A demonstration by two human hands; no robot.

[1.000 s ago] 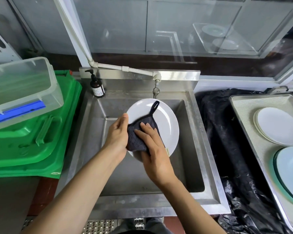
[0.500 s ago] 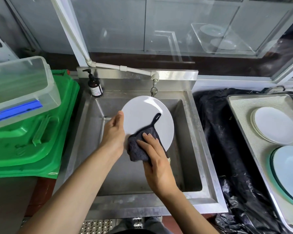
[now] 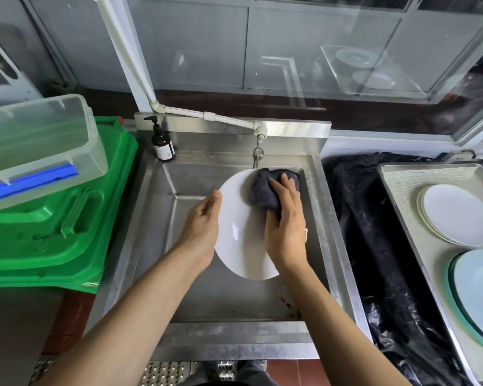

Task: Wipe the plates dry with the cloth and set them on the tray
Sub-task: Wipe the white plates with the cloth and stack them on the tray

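A white plate [image 3: 241, 235] is held tilted over the steel sink [image 3: 179, 274]. My left hand [image 3: 204, 227] grips its left rim, fingers behind the plate. My right hand [image 3: 286, 221] presses a dark grey cloth [image 3: 260, 190] against the plate's upper right part, fingers spread over the cloth. On the right, a pale tray [image 3: 402, 185] carries a stack of white plates [image 3: 457, 215] and a larger pale blue plate [image 3: 480, 291] at the frame's edge.
A brown pump bottle [image 3: 162, 143] stands at the sink's back left corner, and a tap [image 3: 258, 151] hangs over the basin. Green plastic lids [image 3: 53, 232] with a clear box [image 3: 37, 146] on top lie to the left. Black plastic sheeting [image 3: 374, 246] covers the counter between sink and tray.
My right hand has slid the cloth from the plate's lower left up to its upper right edge. The plate has turned and tilted, its lower edge now nearer me.
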